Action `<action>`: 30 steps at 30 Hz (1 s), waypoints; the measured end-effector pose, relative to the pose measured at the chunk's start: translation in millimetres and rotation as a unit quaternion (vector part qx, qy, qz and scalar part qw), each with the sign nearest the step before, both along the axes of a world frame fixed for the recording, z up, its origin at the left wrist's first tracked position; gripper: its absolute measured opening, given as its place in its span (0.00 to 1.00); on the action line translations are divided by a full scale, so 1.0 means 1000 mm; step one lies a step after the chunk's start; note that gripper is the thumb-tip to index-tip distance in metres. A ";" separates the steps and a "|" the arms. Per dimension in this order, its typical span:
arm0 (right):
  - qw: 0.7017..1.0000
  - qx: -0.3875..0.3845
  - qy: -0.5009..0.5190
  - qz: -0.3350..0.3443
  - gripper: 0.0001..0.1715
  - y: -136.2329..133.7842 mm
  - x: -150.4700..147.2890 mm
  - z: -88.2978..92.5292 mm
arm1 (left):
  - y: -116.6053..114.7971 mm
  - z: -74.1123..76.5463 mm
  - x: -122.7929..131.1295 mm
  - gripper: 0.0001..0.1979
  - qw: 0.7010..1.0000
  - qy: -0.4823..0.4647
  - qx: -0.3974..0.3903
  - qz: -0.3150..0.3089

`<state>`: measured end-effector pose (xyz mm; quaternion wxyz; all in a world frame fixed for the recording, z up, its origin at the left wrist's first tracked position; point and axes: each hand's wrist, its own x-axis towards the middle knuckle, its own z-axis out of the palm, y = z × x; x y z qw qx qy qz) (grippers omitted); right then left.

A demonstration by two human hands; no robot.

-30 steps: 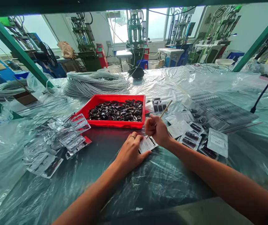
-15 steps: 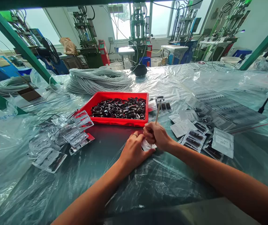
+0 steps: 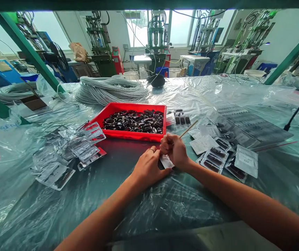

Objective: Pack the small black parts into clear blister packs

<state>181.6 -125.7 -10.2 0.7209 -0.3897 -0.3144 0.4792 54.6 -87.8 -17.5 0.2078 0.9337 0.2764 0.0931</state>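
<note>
My left hand (image 3: 148,164), a ring on one finger, rests low over the bench and holds a small white-backed packet (image 3: 166,161) between its thumb and fingers. Part of the packet is hidden under both hands. My right hand (image 3: 175,149) is closed in a fist around a thin wooden stick (image 3: 189,128), whose upper end leans to the right. The stick's lower end is hidden by the fist, right at the packet. Just beyond my hands stands a red tray (image 3: 133,135) full of small black pieces (image 3: 136,122).
Clear plastic packs (image 3: 60,157) lie heaped on the left. On the right are blister packs with dark pieces (image 3: 214,158) and a flat stack of clear trays (image 3: 254,125). A grey cable coil (image 3: 110,90) lies behind the tray. Plastic sheeting covers the bench.
The stick has swung from nearly upright to leaning right as my right hand turned. More of the white packet now shows between my hands. My left hand has barely moved.
</note>
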 end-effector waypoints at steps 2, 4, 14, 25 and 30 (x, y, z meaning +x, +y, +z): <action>0.999 -0.005 -0.016 -0.030 0.24 0.002 -0.007 -0.004 | -0.001 -0.003 0.001 0.21 1.000 -0.021 -0.017 0.004; 0.997 -0.006 -0.033 -0.065 0.24 0.003 -0.012 -0.008 | 0.000 -0.004 0.001 0.19 0.999 -0.040 -0.027 0.009; 0.995 -0.085 -0.055 0.025 0.22 -0.006 -0.012 -0.010 | 0.000 -0.011 0.002 0.16 0.998 -0.049 -0.026 0.024; 0.892 -0.220 -0.382 -0.101 0.11 -0.004 0.084 0.032 | 0.022 0.002 -0.005 0.31 0.933 -0.202 -0.296 0.002; 0.713 -0.181 -0.656 -0.167 0.14 -0.016 0.098 0.039 | 0.023 0.014 -0.007 0.29 0.808 -0.341 -0.480 0.036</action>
